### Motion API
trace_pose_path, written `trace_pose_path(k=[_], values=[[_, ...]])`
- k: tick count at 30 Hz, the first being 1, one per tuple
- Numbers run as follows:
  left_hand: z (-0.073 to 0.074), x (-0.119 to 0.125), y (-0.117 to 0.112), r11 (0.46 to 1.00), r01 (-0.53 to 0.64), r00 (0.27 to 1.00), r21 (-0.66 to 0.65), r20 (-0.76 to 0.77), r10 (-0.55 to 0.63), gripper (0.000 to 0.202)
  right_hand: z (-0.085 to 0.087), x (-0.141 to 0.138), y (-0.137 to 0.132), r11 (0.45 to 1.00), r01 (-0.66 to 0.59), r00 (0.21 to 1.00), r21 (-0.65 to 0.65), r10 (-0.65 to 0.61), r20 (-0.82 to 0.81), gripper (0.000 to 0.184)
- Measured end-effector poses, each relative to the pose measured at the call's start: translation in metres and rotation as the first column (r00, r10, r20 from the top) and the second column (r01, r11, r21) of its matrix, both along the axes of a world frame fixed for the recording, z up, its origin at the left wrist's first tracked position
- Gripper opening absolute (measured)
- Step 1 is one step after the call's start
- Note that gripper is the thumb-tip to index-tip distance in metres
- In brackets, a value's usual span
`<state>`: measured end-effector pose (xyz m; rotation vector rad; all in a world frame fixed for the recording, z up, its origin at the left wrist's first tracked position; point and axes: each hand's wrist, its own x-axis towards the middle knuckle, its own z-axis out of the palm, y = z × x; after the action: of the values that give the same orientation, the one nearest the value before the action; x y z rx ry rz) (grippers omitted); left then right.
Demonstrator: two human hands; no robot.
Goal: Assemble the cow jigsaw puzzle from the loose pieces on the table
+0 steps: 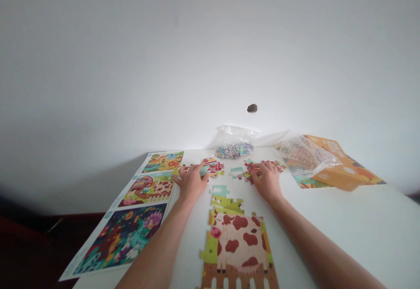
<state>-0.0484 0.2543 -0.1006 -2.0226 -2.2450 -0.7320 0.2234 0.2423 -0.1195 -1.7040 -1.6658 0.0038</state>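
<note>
A partly joined jigsaw puzzle [241,241] lies in front of me, showing a brown-spotted cow above a fence. Beyond its left upper end, my left hand [191,179] is closed, with a pale teal puzzle piece [204,171] between thumb and forefinger. Pieces with a red barn [215,166] lie just past those fingers. My right hand [267,177] rests over a cluster of loose red and brown pieces [251,166]; its fingers are curled onto a piece, mostly hidden. A loose teal piece [236,172] lies between the hands.
A sheet with several reference pictures [147,190] lies along the left. Against the wall stands a clear bag of small colourful pieces [234,149]. At right, another plastic bag [306,155] overlaps an orange box [337,173]. The wall has a hole [252,108].
</note>
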Motion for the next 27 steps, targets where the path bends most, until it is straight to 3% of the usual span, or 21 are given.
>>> trace_pose_path(k=[11, 15, 17, 21, 24, 27], values=[[0.006, 0.004, -0.002, 0.999, 0.023, 1.000, 0.049, -0.005, -0.023, 0.045, 0.005, -0.004, -0.004, 0.999, -0.039, 0.999, 0.019, 0.039, -0.018, 0.018], [0.015, 0.008, -0.005, 0.979, 0.076, 0.994, 0.188, 0.065, -0.089, 0.041, 0.014, -0.009, -0.010, 0.992, -0.122, 0.987, -0.012, 0.121, -0.106, 0.021], [0.020, 0.011, -0.010, 0.931, 0.190, 0.971, 0.311, 0.081, -0.225, 0.042, 0.022, -0.013, -0.015, 0.966, -0.253, 0.947, -0.045, 0.239, -0.213, 0.027], [0.024, 0.023, -0.022, 0.744, 0.471, 0.854, 0.475, -0.033, -0.519, 0.044, 0.036, -0.026, -0.029, 0.831, -0.552, 0.756, -0.077, 0.459, -0.467, 0.039], [0.022, 0.031, -0.027, 0.621, 0.646, 0.724, 0.443, -0.099, -0.682, 0.050, 0.039, -0.032, -0.034, 0.766, -0.641, 0.655, -0.050, 0.511, -0.557, 0.032], [0.019, 0.031, -0.026, 0.594, 0.720, 0.661, 0.360, -0.093, -0.745, 0.059, 0.037, -0.032, -0.032, 0.768, -0.639, 0.641, -0.038, 0.505, -0.577, 0.025]])
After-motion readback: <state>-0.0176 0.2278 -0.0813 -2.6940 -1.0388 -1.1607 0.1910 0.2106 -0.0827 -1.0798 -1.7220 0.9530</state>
